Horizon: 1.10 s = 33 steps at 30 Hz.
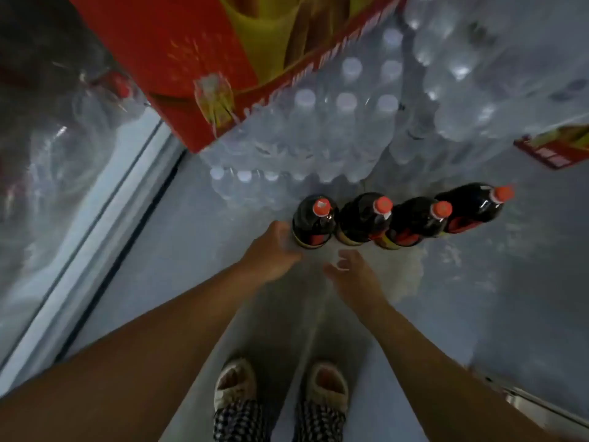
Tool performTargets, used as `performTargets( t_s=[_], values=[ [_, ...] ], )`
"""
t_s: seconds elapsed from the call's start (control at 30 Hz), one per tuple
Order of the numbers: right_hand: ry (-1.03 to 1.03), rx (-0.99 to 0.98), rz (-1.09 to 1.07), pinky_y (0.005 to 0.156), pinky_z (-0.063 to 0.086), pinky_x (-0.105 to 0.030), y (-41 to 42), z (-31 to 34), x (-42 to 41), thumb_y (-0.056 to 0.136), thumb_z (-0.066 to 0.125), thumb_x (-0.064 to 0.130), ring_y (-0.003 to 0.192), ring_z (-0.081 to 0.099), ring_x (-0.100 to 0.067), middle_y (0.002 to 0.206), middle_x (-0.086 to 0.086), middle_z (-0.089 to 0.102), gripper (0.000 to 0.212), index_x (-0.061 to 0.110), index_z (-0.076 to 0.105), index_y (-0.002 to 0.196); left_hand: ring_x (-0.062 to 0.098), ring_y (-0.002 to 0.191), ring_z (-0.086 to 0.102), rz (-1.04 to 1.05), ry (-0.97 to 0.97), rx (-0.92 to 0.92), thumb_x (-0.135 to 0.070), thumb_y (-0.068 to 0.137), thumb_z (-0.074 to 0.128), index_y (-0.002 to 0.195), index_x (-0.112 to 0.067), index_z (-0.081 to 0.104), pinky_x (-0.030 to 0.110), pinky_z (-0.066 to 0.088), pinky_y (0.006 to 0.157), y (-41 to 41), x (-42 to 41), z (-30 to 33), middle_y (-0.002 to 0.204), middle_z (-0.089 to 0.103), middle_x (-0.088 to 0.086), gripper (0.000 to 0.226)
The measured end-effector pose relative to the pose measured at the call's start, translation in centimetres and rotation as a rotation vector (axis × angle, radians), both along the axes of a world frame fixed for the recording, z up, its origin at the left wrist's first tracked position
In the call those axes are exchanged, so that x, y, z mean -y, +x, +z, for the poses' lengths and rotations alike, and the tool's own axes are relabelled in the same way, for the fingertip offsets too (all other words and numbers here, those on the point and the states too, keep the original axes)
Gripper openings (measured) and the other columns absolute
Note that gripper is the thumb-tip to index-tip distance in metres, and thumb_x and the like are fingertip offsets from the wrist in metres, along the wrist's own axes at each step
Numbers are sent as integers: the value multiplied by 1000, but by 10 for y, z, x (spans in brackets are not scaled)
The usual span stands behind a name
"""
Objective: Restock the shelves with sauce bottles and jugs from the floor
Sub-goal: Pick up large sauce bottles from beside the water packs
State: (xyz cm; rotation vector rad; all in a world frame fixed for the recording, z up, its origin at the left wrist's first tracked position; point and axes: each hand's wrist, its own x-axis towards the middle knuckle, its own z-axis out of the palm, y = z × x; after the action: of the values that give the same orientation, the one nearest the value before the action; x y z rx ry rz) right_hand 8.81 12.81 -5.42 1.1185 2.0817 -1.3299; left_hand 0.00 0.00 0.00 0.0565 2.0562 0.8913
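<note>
Grey floor (197, 282) ran under everything, pale and a little shiny, with a white shelf edge (95, 224) slanting along its left side. Nearest to me stood the person's slippers (236, 382), and above them two bare arms reached down and forward. The left hand (271, 250) lay against the side of the nearest bottle (314, 223), fingers curved toward it; whether it already gripped I could not tell. The right hand (350, 269) hung just short of the row, fingers loosely spread and holding nothing.

Four dark sauce bottles (401, 218) stood upright in a line on the floor, touching shoulder to shoulder, each with an orange-red cap (382, 205) and a red and yellow label low on the body. They looked full, so I judged them heavy for one hand, stiff-walled and probably smooth enough to slip. The narrow neck under the cap seemed the surest hold, with a palm under the base for the lift; the wide belly would be a poor grip.

Behind the row sat wrapped packs of clear water bottles (325, 122) with white caps, and farther back a red carton (178, 59) rested on top of them.
</note>
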Motion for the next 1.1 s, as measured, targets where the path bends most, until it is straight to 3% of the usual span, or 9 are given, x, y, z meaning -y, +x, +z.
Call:
performTargets(
  t_s=[0.1, 0.23, 0.3, 0.4, 0.57, 0.7, 0.8, 0.9, 1.1],
  values=[
    [21, -1, -13, 94, 46, -44, -12, -57, 5, 88, 62, 25, 111, 55, -31, 126, -13, 53, 48, 8, 44, 130, 16, 102, 44, -43, 50, -28, -10, 86, 64, 114, -16, 53, 36, 43, 94, -16, -5, -52, 110, 45, 2, 31],
    [104, -101, 2, 85, 47, -35, -32, -122, 10, 85, 62, 18, 107, 57, -30, 116, -11, 59, 33, 12, 57, 117, 24, 130, 39, -56, 93, -17, -13, 80, 71, 145, -18, 23, 38, 40, 104, -40, -7, -133, 145, 38, 4, 81],
    [162, -244, -90, 81, 43, -33, -41, -147, 11, 79, 62, 21, 103, 55, -27, 105, -9, 59, 16, 22, 63, 96, 23, 133, 37, -81, 132, -66, -13, 76, 76, 148, -22, 17, 30, 38, 101, -51, -12, -165, 148, 35, 3, 93],
    [199, -327, -124, 99, 42, -40, -50, -175, 14, 80, 66, 16, 117, 47, -27, 126, -13, 51, 32, 10, 63, 112, 21, 132, 38, -152, 186, -141, -4, 76, 73, 147, -24, 18, 27, 36, 100, -62, -20, -196, 145, 37, 2, 92],
    [202, -437, -151, 90, 48, -37, -48, -190, 12, 84, 64, 12, 102, 57, -30, 116, -19, 57, 17, 5, 66, 99, 16, 133, 38, -166, 254, -202, -11, 71, 76, 144, -27, 25, 28, 33, 108, -65, -20, -220, 144, 37, -7, 91],
    [122, -463, -44, 67, 37, -1, -24, -181, 2, 86, 59, 4, 80, 53, -2, 108, -7, 61, 15, 19, 61, 87, 10, 130, 33, -304, 204, -231, -10, 68, 82, 143, -32, 18, 12, 24, 98, -52, -9, -228, 141, 34, -10, 101],
    [59, -499, 58, 83, 34, 0, -8, -179, -9, 89, 56, 5, 100, 47, -1, 124, -2, 55, 25, 25, 62, 103, 16, 135, 33, -341, 131, -204, -12, 66, 83, 148, -31, 13, 24, 28, 107, -41, -4, -238, 149, 33, -4, 109],
    [-161, -538, 44, 108, 29, -23, 0, -179, -19, 89, 56, 16, 125, 37, -2, 137, 9, 44, 35, 45, 53, 108, 4, 121, 35, -368, 138, -223, -14, 60, 88, 148, -27, 17, 11, 29, 94, -39, -9, -253, 139, 41, -7, 113],
    [-258, -578, 43, 91, 32, -3, -1, -206, -20, 87, 49, 46, 130, 35, 9, 116, 45, 45, 31, 59, 42, 115, -7, 109, 47, -427, 248, -178, -13, 52, 91, 139, -17, 38, 3, 35, 93, -51, -4, -279, 118, 46, -28, 103]
  ],
)
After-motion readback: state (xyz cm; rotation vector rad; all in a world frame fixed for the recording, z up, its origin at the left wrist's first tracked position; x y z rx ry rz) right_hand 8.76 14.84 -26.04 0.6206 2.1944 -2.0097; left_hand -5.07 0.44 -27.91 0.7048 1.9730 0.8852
